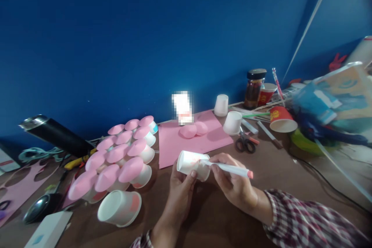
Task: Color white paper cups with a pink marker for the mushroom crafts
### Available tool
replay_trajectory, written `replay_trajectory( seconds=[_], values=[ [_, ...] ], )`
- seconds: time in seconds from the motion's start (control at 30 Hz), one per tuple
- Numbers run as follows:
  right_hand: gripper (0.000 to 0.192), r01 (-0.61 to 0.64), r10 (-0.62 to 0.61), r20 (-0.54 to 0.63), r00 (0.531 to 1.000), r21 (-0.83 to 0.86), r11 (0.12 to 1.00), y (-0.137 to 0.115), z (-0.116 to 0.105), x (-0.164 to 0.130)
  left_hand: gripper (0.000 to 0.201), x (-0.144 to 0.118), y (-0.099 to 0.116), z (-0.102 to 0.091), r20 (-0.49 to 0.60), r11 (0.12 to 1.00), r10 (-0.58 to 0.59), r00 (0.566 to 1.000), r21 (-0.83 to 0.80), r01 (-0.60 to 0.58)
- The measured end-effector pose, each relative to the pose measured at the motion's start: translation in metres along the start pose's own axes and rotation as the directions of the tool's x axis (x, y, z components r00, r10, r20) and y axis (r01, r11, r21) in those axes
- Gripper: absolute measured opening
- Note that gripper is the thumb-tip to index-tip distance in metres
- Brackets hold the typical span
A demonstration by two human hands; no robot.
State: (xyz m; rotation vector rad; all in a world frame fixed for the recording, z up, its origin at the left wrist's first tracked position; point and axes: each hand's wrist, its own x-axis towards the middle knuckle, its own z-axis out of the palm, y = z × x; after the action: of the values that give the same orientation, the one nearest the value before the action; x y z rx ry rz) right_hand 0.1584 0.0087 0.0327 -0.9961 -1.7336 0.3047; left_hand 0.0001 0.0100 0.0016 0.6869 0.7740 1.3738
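Observation:
My left hand (179, 193) holds a small white paper cup (190, 164) on its side, open mouth toward the left. My right hand (232, 182) grips a white marker with a pink end (232, 169), its tip against the cup's side, where faint pink marks show. Both hands hover just above the brown table (273, 170), in front of a pink paper sheet (177, 139).
Several cups with pink cone tops (122, 159) stand at left, and one cup (119, 208) lies on its side. Scissors (245, 143), white cups (232, 123), a jar (254, 88), red cups (280, 119) and straws sit behind. Pink cut-out paper (20, 186) and a black cylinder (55, 133) lie far left.

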Motion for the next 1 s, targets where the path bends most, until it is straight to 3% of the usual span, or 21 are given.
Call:
replay_trajectory(
  seconds=[0.67,0.93,1.0],
  values=[
    [0.009,0.007,-0.008,0.032,0.999,0.032,0.999,-0.0042,-0.0013,-0.0014,0.064,-0.0008,0.0012,0.0014,0.004,1.000,-0.013,1.000,-0.014,0.013],
    [0.010,-0.031,0.027,0.040,0.999,0.101,0.994,-0.0026,0.0004,-0.0022,0.029,-0.0016,0.0004,-0.0006,-0.017,0.997,-0.052,0.999,-0.059,0.050],
    [0.010,-0.026,0.022,0.042,0.999,0.106,0.994,-0.0038,0.0008,-0.0025,0.028,-0.0017,0.0006,-0.0009,-0.023,0.994,-0.082,0.996,-0.073,0.081]
  ],
)
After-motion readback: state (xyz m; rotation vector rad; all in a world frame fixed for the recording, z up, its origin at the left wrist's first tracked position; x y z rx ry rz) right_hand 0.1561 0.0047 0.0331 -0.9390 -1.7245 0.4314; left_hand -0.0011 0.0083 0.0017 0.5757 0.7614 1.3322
